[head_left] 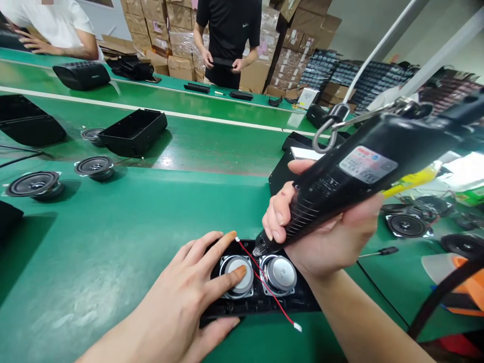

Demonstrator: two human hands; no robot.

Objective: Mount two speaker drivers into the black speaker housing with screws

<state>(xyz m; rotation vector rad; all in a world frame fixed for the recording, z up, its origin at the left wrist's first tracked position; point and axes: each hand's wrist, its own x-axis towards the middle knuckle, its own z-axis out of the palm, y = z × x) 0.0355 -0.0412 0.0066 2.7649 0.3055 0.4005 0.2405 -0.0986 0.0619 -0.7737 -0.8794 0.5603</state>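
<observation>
My right hand [321,232] is closed around a black electric screwdriver [340,166] hanging from a metal hook. The screwdriver slants down, its tip at the far corner of the right small speaker [282,275]. Both small round speakers sit in a black speaker panel [260,305] on the green surface. My left hand [192,287] steadies the panel, index finger on the left speaker [236,290] and thumb along the near edge. A red wire [278,302] with white plugs crosses between the speakers. The screw under the tip is hidden.
Larger loose speakers [36,184] and an open black housing [134,131] are at left. More speakers [406,224] lie at right, near a thin cable [381,292]. A black box [282,169] stands beyond the screwdriver. Two people [229,40] are across the line.
</observation>
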